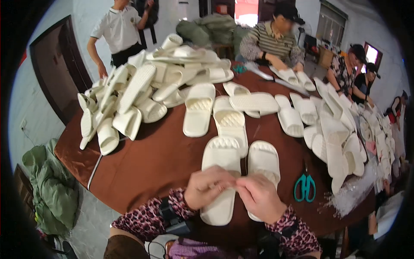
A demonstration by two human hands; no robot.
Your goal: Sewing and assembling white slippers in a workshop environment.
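Note:
My left hand [208, 186] and my right hand [260, 197] meet over a pair of cream-white slippers, fingertips pinched together. Whatever is between the fingers is too small to make out. Under my left hand lies one slipper [219, 210], its strap partly hidden. The other slipper [264, 156] lies beside it, partly covered by my right hand. Just beyond, another slipper [230, 125] points toward the pair. To the right of my right hand, scissors with teal handles [305, 188] rest on the brown tablecloth [146, 166].
A large slipper pile [138, 88] covers the far left, and another pile [336, 138] the right. Thin clear plastic strands [351, 198] lie near the right edge. Across the table a person [276, 41] handles slippers. Green sacks [51, 190] stand on the floor at left.

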